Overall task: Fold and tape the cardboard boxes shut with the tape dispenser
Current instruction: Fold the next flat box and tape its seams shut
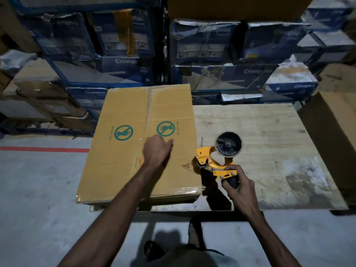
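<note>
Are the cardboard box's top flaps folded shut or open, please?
Shut: the cardboard box flaps lie flat, meeting along a centre seam.

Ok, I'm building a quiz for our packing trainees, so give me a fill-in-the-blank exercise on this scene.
1. The right hand grips the handle of the ____ tape dispenser.
2. The left hand rests on the ____ of the cardboard box.
3. The box bears ____ green DO NOT STEP signs.
Missing words: yellow; top; two.
</note>
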The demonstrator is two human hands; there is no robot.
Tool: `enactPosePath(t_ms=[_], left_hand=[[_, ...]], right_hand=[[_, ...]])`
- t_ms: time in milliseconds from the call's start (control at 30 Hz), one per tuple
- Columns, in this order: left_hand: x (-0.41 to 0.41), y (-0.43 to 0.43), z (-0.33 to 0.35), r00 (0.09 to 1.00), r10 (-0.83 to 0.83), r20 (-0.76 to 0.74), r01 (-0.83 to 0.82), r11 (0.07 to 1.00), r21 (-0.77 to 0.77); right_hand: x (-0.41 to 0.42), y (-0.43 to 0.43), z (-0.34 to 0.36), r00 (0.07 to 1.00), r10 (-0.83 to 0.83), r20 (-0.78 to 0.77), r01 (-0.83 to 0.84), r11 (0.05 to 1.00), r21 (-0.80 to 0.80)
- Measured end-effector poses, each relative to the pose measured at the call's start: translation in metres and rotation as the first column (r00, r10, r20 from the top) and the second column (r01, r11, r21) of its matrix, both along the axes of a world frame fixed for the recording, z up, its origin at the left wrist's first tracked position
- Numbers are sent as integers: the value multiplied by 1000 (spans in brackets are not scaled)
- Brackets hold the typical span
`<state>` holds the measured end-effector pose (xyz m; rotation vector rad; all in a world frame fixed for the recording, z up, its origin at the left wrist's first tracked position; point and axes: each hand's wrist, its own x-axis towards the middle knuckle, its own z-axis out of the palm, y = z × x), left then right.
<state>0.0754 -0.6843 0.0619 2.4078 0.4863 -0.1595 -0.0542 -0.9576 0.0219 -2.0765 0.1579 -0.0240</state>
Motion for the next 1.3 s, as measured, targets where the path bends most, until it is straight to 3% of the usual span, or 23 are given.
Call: enactPosePath(t_ms=[133,233,333,567,967,1067,1167,1233,1300], left_hand=[[15,41,-11,996,69,62,-72,997,36],[-9,53,-27,996,40,77,-48,993,106],[-33,62,-42,990,33,138,-44,996,74],[-59,49,-41,968,49,246,-45,999,-21],[-82,72,-43,942,-69,328,55,997,49],[-81,102,-46,950,42,308,-80,990,112],[-74,133,-50,957,152,248,-215,943,252],[-67,156,-51,957,199,210,-258,915,310],[-57,179,-53,961,237,142,-271,908,321]], right_hand=[[-1,-25,-25,965,-227,-128,246,957,154],[13,-31,-47,879,-388,-277,456,855,247],[28,-34,-58,773,-460,-436,601,751,274],[47,-29,-86,760,-455,-464,582,794,176],[46,-4,-108,716,-453,-531,528,849,-11],[34,3,-105,713,-521,-469,569,821,-46],[22,17,-85,714,-661,-231,654,748,-117],[27,33,-65,788,-608,-101,605,794,-64],[48,50,-51,887,-457,-70,460,887,37]])
